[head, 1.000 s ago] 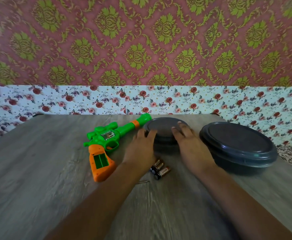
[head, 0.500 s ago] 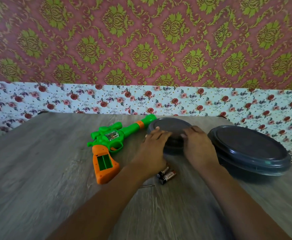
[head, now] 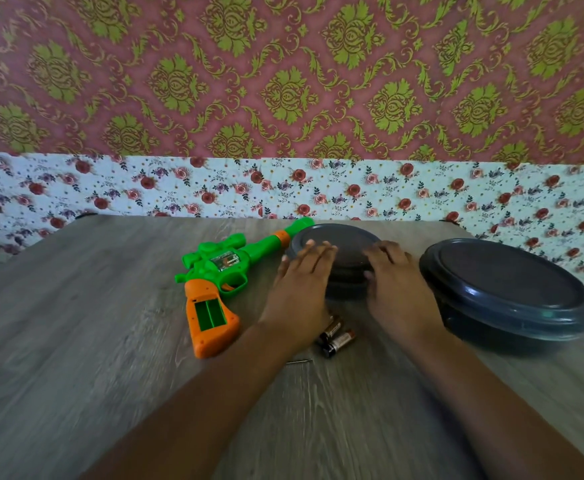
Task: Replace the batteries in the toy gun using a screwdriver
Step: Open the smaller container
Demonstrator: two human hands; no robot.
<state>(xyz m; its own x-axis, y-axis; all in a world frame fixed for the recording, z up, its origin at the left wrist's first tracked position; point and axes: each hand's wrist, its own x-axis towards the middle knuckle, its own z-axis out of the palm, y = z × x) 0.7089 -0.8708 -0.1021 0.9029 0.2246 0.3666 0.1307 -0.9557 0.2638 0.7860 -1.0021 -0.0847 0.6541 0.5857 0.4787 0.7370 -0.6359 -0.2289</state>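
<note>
Both hands have closed in over 1 second on the small dark lidded container at frame centre: the left hand lays near-straight fingers across its lid, the right hand curls onto its right edge. Below them lie 2 batteries. Left of centre rests the green-and-orange toy gun, grip compartment open. A larger dark lidded container sits at right on the wood-grain table.
</note>
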